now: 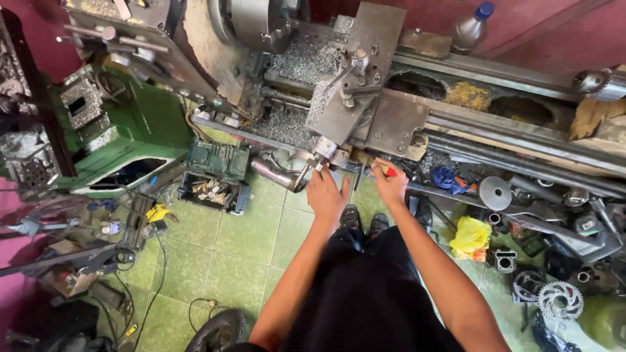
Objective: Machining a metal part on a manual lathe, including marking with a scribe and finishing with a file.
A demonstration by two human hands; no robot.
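1. The left hand (326,192) reaches up to the lathe's round handwheel (324,148), fingers curled about its crank handle (312,168).
2. The right hand (390,184) sits just beside the left, closed around a small red-tipped tool (388,171); what kind of tool it is cannot be made out.
3. Above both hands stands the lathe carriage (355,98), heaped with metal shavings (303,62).
4. Left of the left hand lies an open green toolbox (217,173) on the green tiled floor (248,241).
5. Right of the right hand, a yellow bag (471,236) rests among sprockets (559,300).
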